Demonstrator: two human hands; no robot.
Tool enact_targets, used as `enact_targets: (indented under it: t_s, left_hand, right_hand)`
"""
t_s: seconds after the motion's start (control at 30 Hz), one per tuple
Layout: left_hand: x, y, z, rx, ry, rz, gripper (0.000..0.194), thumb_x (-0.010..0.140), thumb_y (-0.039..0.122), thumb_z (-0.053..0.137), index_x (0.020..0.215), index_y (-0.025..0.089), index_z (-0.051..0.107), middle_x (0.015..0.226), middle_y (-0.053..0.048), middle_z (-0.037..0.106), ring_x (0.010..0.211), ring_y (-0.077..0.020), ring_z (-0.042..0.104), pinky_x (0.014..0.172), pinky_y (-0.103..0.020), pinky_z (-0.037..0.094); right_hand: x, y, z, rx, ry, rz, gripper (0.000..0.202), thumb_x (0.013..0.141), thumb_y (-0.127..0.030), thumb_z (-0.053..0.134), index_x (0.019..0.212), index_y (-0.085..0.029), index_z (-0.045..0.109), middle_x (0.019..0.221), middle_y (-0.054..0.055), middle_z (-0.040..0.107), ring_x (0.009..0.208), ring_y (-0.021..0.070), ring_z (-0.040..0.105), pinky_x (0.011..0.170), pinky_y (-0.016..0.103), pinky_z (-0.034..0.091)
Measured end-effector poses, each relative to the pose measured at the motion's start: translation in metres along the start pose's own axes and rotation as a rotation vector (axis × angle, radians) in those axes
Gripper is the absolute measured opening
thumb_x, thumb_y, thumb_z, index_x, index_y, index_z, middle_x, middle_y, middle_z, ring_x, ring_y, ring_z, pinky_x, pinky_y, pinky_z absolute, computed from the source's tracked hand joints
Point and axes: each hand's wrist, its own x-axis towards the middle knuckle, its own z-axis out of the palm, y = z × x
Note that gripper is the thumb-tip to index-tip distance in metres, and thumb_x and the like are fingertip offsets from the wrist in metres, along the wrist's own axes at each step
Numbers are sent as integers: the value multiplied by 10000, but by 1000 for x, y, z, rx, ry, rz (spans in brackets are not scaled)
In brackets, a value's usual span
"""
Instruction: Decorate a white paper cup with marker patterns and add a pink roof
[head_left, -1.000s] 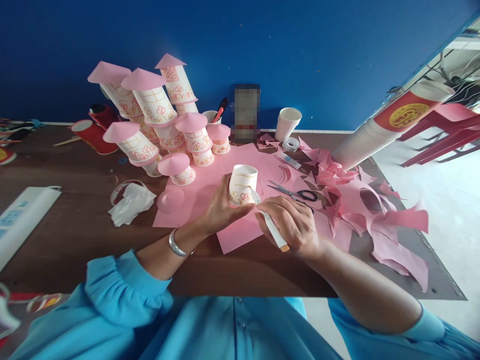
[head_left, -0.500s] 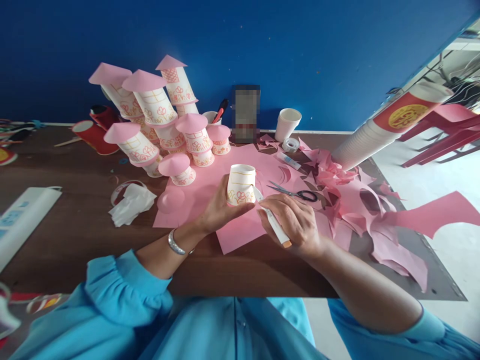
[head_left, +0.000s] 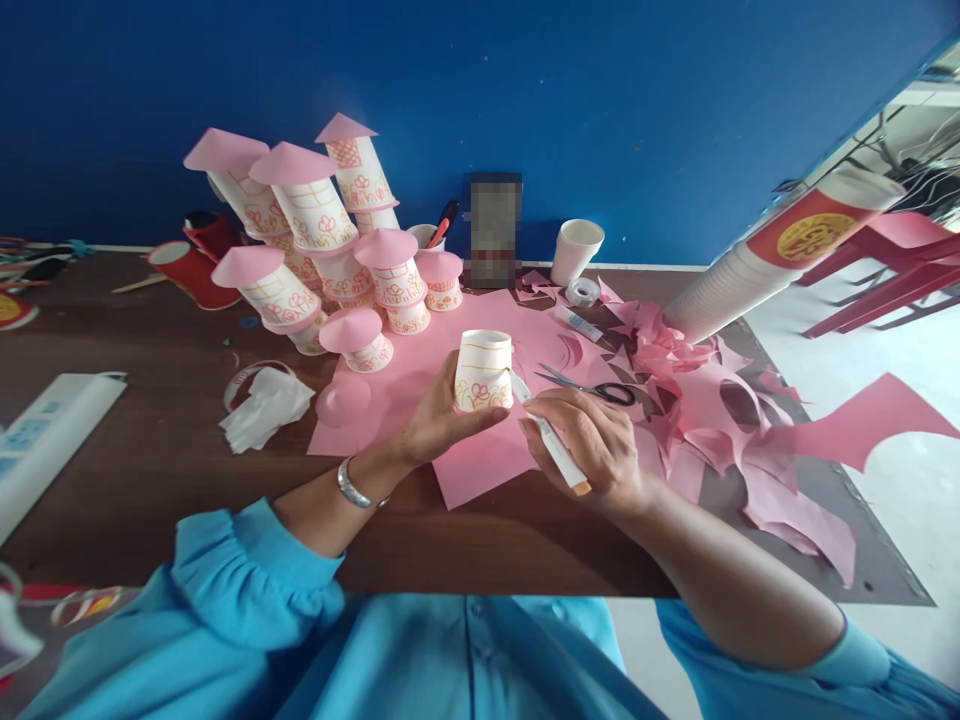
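My left hand (head_left: 442, 425) is wrapped round a white paper cup (head_left: 484, 372), thumb along its lower edge. The cup has yellow lines and red flowers drawn on it, and it is held above pink paper (head_left: 491, 460). My right hand (head_left: 596, 440) grips a white utility knife (head_left: 561, 455) with an orange end. Its pale tip points at the cup's right side, where a small slit or raised edge shows; whether the tip touches the cup I cannot tell. Scissors (head_left: 585, 383) with black handles lie just behind my right hand.
Cup towers with pink cone roofs (head_left: 304, 215) stand at the back left. Pink scraps (head_left: 720, 400) cover the right side, beside a tall leaning cup stack (head_left: 780, 255). A phone-like dark object (head_left: 493, 180), a white cup (head_left: 576, 250) and tape (head_left: 582, 291) are near the blue wall.
My right hand and the utility knife have shifted slightly right and down, away from the cup. My left hand still holds the cup in nearly the same spot.
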Motion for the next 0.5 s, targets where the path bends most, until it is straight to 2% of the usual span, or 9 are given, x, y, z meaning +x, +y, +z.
enact_targets:
  t_s: [0.1,0.37,0.5]
  left_hand:
    - [0,0,0,10,-7,4,738,793,546,895,1348,200,551,1277,-151,708,1163,-325,702,923,-469,616]
    - [-2,2,5,161,79,85,643,793,492,871,1246,219,505,1213,-109,715,1053,-278,725,832,-417,631]
    - [-4,2,6,285,127,89,611,782,459,842,1228,220,500,1230,-108,695,1057,-275,718,842,-423,629]
  right_hand:
    - [1,0,-3,-17,30,0,151,1005,-76,653,1131,-153,618,867,62,783,723,179,749,660,299,628]
    - [-1,-1,-5,-6,3,-32,179,980,-81,670,1143,-143,631,884,83,765,723,187,727,651,307,619]
    - [-2,-2,-3,7,-8,-37,177,980,-74,662,1142,-141,634,876,80,765,717,187,724,644,306,605]
